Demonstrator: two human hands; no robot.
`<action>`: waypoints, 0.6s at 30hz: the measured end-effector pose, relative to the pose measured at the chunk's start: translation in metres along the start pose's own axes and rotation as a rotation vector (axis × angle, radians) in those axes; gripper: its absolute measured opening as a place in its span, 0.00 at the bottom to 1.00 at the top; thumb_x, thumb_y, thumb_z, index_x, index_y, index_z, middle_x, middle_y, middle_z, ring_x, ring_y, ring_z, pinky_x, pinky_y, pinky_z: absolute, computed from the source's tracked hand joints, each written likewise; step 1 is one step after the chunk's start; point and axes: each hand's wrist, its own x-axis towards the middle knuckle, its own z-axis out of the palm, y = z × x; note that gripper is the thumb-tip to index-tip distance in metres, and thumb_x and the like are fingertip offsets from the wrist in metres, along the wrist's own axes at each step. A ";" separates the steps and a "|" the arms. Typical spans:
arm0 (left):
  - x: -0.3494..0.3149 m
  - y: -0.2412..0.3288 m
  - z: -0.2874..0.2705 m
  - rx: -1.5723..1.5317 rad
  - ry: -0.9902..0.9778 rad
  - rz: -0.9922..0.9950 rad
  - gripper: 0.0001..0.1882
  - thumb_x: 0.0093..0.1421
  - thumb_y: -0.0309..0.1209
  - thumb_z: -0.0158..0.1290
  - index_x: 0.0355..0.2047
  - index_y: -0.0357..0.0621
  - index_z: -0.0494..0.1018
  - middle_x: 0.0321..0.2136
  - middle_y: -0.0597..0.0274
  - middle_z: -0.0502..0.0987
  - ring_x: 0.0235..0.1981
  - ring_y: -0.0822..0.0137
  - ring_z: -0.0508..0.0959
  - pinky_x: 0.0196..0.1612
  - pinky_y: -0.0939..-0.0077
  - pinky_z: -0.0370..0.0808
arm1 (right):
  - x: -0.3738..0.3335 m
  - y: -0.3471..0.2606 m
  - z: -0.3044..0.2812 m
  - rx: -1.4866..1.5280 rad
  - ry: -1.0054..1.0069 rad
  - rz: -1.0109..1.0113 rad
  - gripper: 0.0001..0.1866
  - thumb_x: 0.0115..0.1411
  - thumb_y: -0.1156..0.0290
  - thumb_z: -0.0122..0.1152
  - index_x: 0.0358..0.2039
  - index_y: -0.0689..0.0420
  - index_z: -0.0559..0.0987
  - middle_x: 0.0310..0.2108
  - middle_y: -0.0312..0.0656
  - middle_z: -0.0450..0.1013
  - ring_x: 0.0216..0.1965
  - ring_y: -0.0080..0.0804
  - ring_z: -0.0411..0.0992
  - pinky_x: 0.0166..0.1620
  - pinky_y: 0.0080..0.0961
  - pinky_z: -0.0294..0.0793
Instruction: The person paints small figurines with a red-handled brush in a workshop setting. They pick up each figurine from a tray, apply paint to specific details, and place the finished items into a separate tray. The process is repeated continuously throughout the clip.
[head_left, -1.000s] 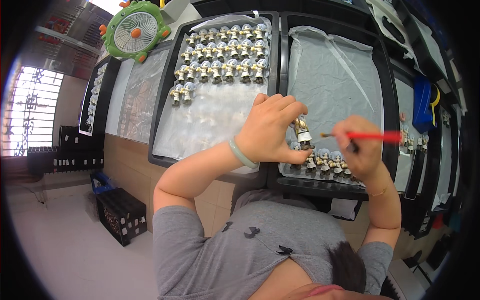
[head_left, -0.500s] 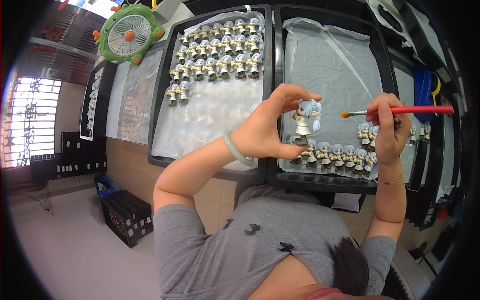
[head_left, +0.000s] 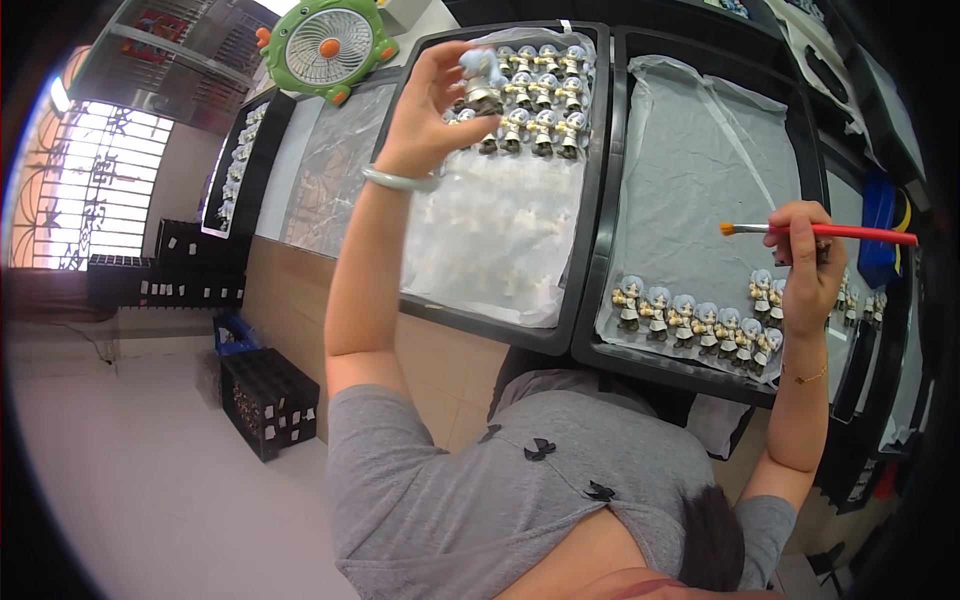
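Observation:
My left hand (head_left: pixel 422 118) is raised over the far left part of the left tray (head_left: pixel 590 230), thumb and fingers closed around a small chibi figurine (head_left: pixel 482 82) with pale blue hair and a white outfit. Behind and beside it stand rows of matching figurines (head_left: pixel 543 92) on the tray's white lining. My right hand (head_left: pixel 808 262) grips a paintbrush (head_left: pixel 860 233) with a red handle, its orange-brown bristles pointing left above the right tray (head_left: pixel 640 366). Something small and dark shows partly under the right fingers; I cannot make out what. More figurines (head_left: pixel 683 318) line the right tray's near edge.
A green animal-shaped fan (head_left: pixel 328 48) stands at the back left, near a narrow tray of figurines (head_left: pixel 236 165). Beyond the right tray are further trays and a blue object (head_left: pixel 879 222). A black crate (head_left: pixel 268 400) sits on the floor at lower left.
My left hand has carried the figurine from over the right tray to the far left of the left tray. My right hand still holds the brush. The whole view has shifted slightly.

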 end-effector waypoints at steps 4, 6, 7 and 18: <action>-0.038 -0.041 -0.039 0.670 -0.197 -0.157 0.31 0.36 0.26 0.55 0.45 0.46 0.62 0.43 0.58 0.67 0.45 0.62 0.67 0.50 0.66 0.60 | 0.002 -0.003 -0.002 -0.023 0.010 -0.045 0.11 0.58 0.71 0.43 0.25 0.62 0.73 0.24 0.37 0.69 0.21 0.16 0.64 0.22 0.12 0.56; -0.057 -0.054 -0.037 0.840 -0.289 -0.141 0.32 0.34 0.26 0.55 0.45 0.46 0.62 0.41 0.57 0.67 0.44 0.59 0.66 0.50 0.66 0.59 | 0.003 -0.001 -0.002 -0.013 -0.006 -0.066 0.11 0.58 0.71 0.43 0.25 0.62 0.73 0.25 0.36 0.69 0.21 0.16 0.64 0.22 0.11 0.56; -0.062 -0.058 -0.035 0.915 -0.336 -0.130 0.32 0.34 0.27 0.55 0.44 0.47 0.63 0.40 0.56 0.67 0.44 0.57 0.66 0.51 0.66 0.58 | 0.003 -0.002 -0.003 -0.017 -0.015 -0.074 0.11 0.58 0.71 0.43 0.25 0.62 0.73 0.25 0.36 0.69 0.21 0.16 0.64 0.22 0.11 0.55; -0.059 -0.082 -0.032 0.968 -0.380 -0.117 0.32 0.30 0.28 0.54 0.43 0.42 0.65 0.38 0.49 0.68 0.41 0.50 0.66 0.44 0.63 0.64 | 0.011 0.010 -0.014 0.088 0.129 -0.004 0.10 0.56 0.70 0.48 0.23 0.62 0.73 0.18 0.33 0.68 0.19 0.15 0.63 0.24 0.14 0.62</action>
